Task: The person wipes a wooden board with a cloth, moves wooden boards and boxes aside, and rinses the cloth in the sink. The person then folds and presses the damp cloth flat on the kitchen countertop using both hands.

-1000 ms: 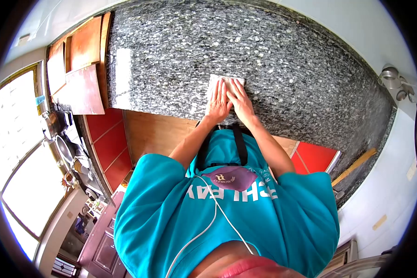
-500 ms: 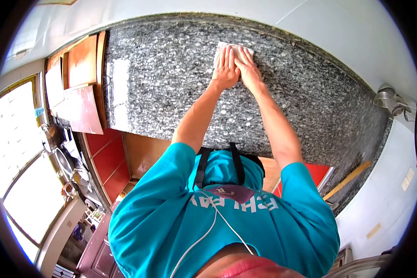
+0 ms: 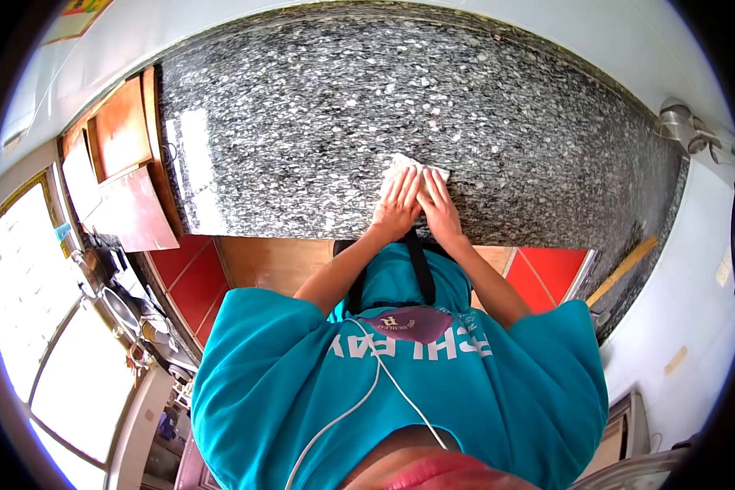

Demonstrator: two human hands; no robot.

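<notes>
A folded whitish cloth (image 3: 398,166) lies on the speckled grey stone counter (image 3: 327,98), close to its near edge. My left hand (image 3: 397,206) rests flat on the cloth with its fingers stretched out, open. Beside it, my right hand (image 3: 439,209) also lies flat and open on the cloth's right part, its fingers straight. The two hands touch or nearly touch at the thumbs. Both palms face down, and they hide most of the cloth's lower part.
Wooden boards (image 3: 122,131) lean at the counter's left end. Metal utensils (image 3: 684,129) hang on the right wall. A wooden stick (image 3: 625,268) lies at the right. Pans (image 3: 121,309) stand by the window at the left. Red cabinet fronts (image 3: 547,273) show below the counter.
Both hands and the cloth first moved away from my body toward the counter's back, then came back to near its front edge. The hands stayed flat on the cloth.
</notes>
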